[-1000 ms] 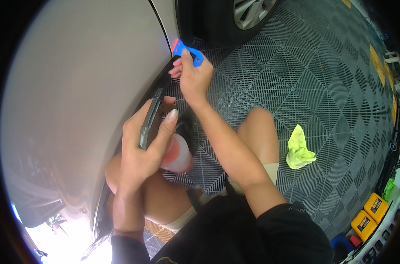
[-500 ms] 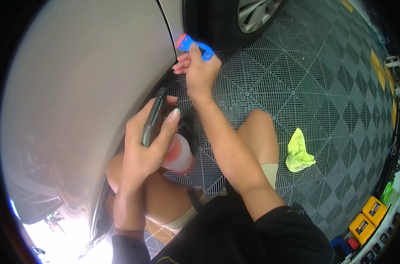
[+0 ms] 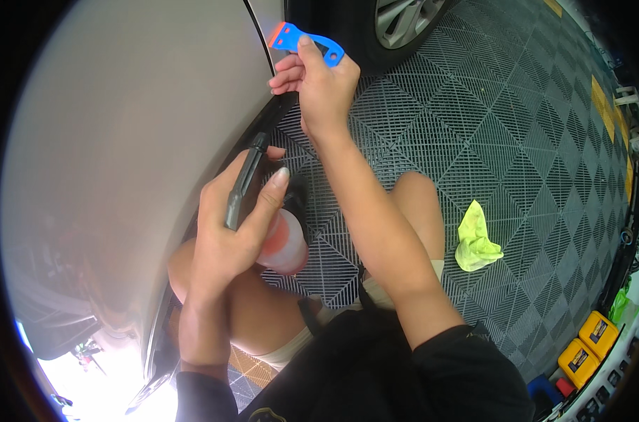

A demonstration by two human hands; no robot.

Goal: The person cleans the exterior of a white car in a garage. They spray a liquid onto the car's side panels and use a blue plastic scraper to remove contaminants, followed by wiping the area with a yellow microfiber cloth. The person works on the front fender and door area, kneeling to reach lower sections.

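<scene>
My right hand (image 3: 326,91) grips a blue scraper (image 3: 298,41) with an orange blade, thumb pressed along its handle. The blade end points left, over the silver car panel (image 3: 123,141) beside a dark panel gap. My left hand (image 3: 231,211) is wrapped round a spray bottle (image 3: 286,243) by its neck; the black trigger head (image 3: 246,183) shows on top and reddish liquid is in the translucent body. The nozzle points away from me, toward the lower edge of the car.
A car wheel with a dark tyre (image 3: 333,42) stands just beyond my right hand. On the grey tiled floor (image 3: 516,141) to the right lies a crumpled yellow-green cloth (image 3: 478,243). Yellow boxes (image 3: 578,362) sit at the far right edge. My bent knees are beneath my arms.
My right hand has moved up and away from me with the scraper, toward the wheel. The left hand and spray bottle have barely shifted.
</scene>
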